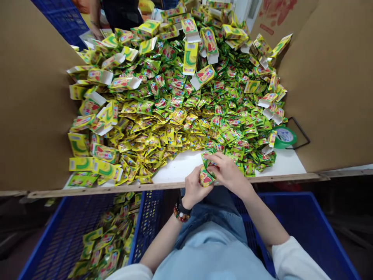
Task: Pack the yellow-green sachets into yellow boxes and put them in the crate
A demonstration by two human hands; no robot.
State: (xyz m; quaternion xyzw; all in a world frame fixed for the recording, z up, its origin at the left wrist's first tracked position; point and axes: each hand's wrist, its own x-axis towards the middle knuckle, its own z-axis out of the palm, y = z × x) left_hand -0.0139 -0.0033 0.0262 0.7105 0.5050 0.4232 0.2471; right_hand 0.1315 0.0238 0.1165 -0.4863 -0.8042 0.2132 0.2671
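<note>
My left hand is closed around what looks like a small yellow-green printed box, held just above the table's front edge; the fingers cover part of it. My right hand comes in from the other side, its thumb and fingers curled against green sachets right beside the box. Fingers hide how many sachets there are and whether any sit inside the box. Beyond both hands rises a large heap of small sachets, yellow ones on the left and green ones on the right.
Open printed boxes lie over the heap's back and sides. Cardboard walls flank the white table. A green tape roll rests at right. Blue crates stand below, the left one holding filled packs. Another person's hand shows behind.
</note>
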